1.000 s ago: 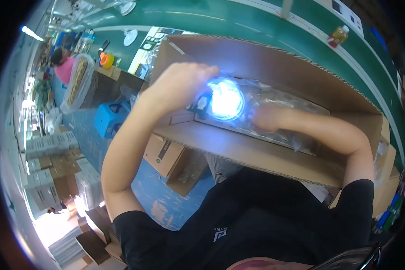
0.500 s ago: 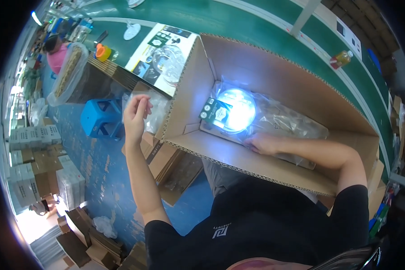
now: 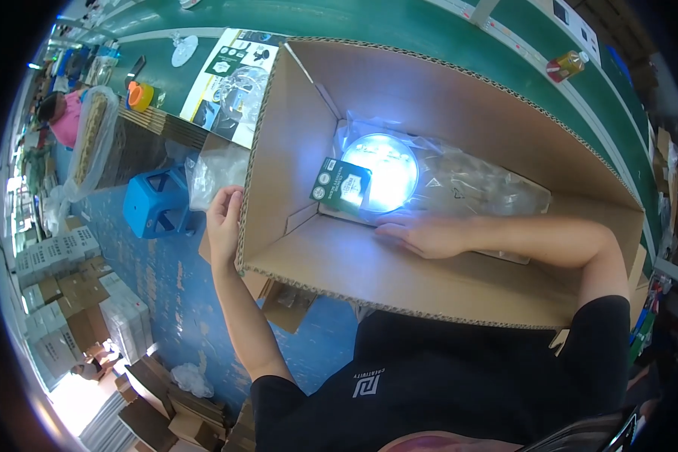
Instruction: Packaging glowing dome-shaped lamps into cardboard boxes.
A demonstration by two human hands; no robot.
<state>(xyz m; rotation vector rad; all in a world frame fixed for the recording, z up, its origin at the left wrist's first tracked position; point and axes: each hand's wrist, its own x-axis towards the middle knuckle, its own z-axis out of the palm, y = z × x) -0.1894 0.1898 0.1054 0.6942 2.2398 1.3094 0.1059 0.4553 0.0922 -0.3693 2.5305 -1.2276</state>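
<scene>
A lit round lamp (image 3: 390,177) glows in clear plastic inside a large open cardboard box (image 3: 444,290). A dark green card (image 3: 340,185) overlaps its left side. Clear plastic wrapping (image 3: 474,181) spreads to the right of the lamp over a flat, pale piece. My right hand (image 3: 426,233) is down in the box with fingers stretched out, just on the near side of the lamp. Outside, my left hand (image 3: 224,222) is at the box's left wall. Its fingers are curled in, and whatever they may hold is hidden.
Left of the box, a printed carton (image 3: 230,87) lies on the green workbench (image 3: 173,79). A clear plastic bag (image 3: 215,177) is beyond my left hand. A blue stool (image 3: 157,202) stands on the floor. A bottle (image 3: 566,66) stands far right. A person in pink (image 3: 66,120) is far left.
My left hand has come down and in against the box's left wall, its fingers more curled. The fingers of my right hand have straightened out beside the lamp. The whole view has shifted slightly.
</scene>
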